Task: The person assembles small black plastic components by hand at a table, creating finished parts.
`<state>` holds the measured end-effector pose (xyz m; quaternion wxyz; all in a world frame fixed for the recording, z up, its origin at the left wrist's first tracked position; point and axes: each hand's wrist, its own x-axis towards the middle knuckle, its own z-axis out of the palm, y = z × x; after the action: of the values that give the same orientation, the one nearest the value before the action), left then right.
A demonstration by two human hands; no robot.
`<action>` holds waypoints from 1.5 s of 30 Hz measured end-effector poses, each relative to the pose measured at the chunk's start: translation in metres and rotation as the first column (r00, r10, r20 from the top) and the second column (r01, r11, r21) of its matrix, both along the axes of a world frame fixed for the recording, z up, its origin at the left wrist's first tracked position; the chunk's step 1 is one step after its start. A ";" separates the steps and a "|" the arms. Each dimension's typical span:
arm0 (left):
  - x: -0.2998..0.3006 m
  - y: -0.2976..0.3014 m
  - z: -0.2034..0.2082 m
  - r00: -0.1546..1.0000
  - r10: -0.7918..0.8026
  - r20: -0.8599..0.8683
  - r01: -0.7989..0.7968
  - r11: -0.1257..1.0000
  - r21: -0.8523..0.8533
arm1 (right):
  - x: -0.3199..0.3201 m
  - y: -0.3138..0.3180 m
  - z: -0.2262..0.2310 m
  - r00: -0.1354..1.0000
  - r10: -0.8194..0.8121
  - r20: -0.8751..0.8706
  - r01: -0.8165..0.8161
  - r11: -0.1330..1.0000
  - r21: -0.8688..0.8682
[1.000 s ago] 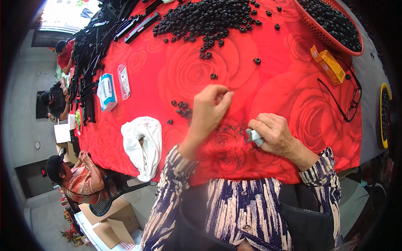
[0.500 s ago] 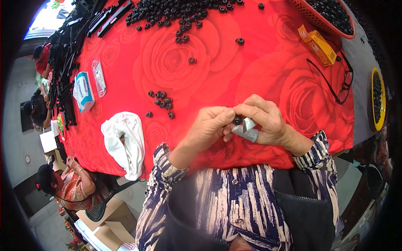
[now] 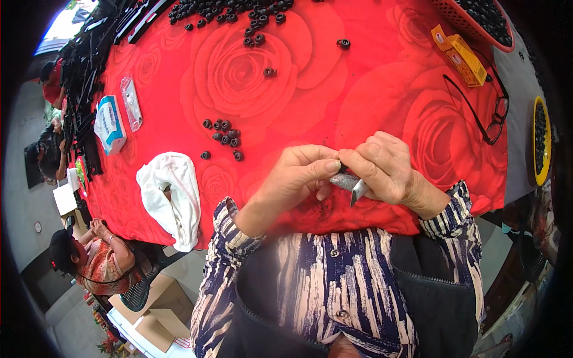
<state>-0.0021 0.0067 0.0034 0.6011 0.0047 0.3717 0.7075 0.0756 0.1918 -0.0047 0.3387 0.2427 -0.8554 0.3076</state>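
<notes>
Both hands meet above the near part of the red rose-patterned tablecloth [image 3: 286,119]. My left hand [image 3: 301,173] pinches a small black round part [image 3: 342,169], mostly hidden by the fingertips. My right hand [image 3: 385,167] is closed around a short, flat silvery blade [image 3: 358,192], whose end sticks out below the fingers; its handle is out of sight. A grey wrap [image 3: 342,181] covers a finger of the right hand, next to the black part. To the left lies a loose group of similar black ring-shaped parts [image 3: 225,138].
A large pile of black parts [image 3: 239,12] lies at the far side. A white cloth [image 3: 173,200], tissue pack [image 3: 110,125] and black strips [image 3: 77,95] are left. Eyeglasses [image 3: 494,128], an orange-yellow box [image 3: 462,56], red basket [image 3: 471,27] and yellow tray [image 3: 541,143] stand right. People sit at left.
My right hand has rolled over, and the blade's end now points down toward me. The black part is more covered by the fingers. The whole view has shifted slightly.
</notes>
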 end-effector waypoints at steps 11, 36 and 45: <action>0.003 0.001 0.003 0.999 0.009 -0.038 -0.008 1.000 0.029 | 0.001 -0.001 -0.001 0.998 0.027 -0.063 -0.028 1.000 -0.014; 0.002 0.001 0.007 0.945 0.126 -0.301 -0.142 0.989 -0.033 | -0.007 0.008 0.005 0.877 0.095 0.471 0.086 0.933 -0.348; 0.003 0.003 0.003 0.959 0.132 -0.250 -0.143 0.989 -0.026 | -0.006 0.007 0.006 0.869 0.078 0.490 0.100 0.940 -0.327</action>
<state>0.0010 0.0095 0.0067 0.4994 0.0539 0.4584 0.7332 0.0701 0.1985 0.0011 0.1468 0.0880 -0.8481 0.5014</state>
